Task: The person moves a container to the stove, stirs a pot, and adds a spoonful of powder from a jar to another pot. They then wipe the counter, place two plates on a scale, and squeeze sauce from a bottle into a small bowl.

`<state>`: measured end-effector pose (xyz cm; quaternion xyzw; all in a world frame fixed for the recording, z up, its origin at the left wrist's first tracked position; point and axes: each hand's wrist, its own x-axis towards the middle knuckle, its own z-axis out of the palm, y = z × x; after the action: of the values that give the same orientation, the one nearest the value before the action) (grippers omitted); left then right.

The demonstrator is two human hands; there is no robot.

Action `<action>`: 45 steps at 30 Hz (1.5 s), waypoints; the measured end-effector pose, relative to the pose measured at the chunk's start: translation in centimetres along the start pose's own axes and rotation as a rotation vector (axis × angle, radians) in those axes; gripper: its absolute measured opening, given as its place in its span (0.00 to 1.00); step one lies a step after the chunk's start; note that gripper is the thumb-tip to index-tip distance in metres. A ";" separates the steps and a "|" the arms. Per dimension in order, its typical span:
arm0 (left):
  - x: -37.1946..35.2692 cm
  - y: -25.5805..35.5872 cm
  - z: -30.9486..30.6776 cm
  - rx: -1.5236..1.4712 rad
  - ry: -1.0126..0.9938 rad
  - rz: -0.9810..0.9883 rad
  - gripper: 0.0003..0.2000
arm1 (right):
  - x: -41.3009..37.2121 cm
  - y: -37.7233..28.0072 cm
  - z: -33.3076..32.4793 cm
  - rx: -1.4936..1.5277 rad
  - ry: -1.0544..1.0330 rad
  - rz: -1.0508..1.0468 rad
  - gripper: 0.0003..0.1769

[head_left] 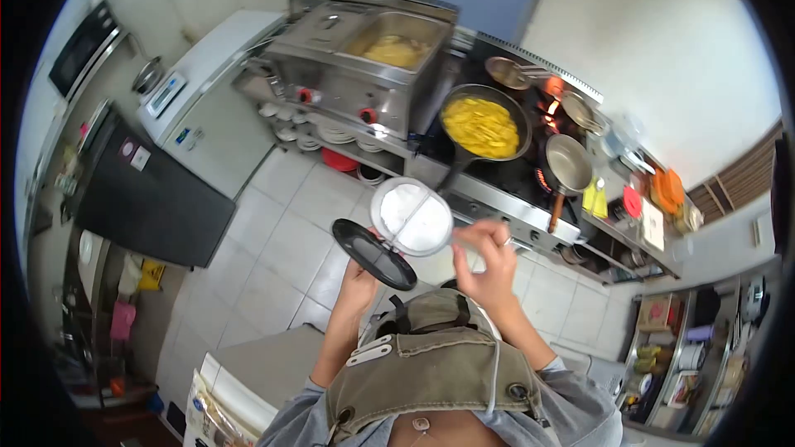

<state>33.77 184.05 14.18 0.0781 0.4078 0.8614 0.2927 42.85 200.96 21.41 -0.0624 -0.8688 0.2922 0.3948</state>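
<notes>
My left hand (358, 283) grips a round two-part container from below. Its pale bowl (373, 213) is split by a divider, and white powder (411, 217) fills both sides. The dark lid (373, 255) hangs tilted at the near left of the bowl, by my left fingers. Just right of the rim is my right hand (487, 265), slightly blurred, its fingers bent toward the thumb; whether anything is pinched there is too small to see. Beyond the container, a black frying pan (523, 147) with yellow sliced food (480, 125) sits on the stove.
The stove (497, 208) also carries a wooden-handled saucepan (568, 162) and smaller pans; a burner (548, 107) glows orange. A steel fryer unit (364, 86) with yellow food stands left of it. Further left are a white freezer (219, 136) and a dark fridge (149, 198). Shelves (662, 364) stand at right.
</notes>
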 end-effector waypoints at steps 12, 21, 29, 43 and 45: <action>7.0 -12.8 16.7 0.654 -0.611 -0.018 0.11 | 4.0 14.7 -16.8 -0.635 -0.513 0.180 0.05; 10.6 -19.4 22.6 0.466 -0.631 -0.260 0.13 | 4.6 19.5 -22.8 -0.987 -0.601 0.099 0.04; 14.0 -21.0 23.9 0.535 -0.601 -0.328 0.13 | 5.5 20.8 -24.5 -0.861 -0.467 0.167 0.08; 18.5 -20.1 25.8 0.589 -0.814 -0.321 0.11 | 5.9 23.2 -20.3 -0.605 -0.164 0.468 0.03; 18.3 -19.9 26.0 0.481 -0.700 -0.414 0.12 | 6.0 23.3 -19.9 -0.532 -0.134 0.508 0.03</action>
<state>37.30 221.36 14.47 0.3465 0.4798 0.5878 0.5515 50.32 231.28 22.60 -0.3570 -0.8951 0.1483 0.2220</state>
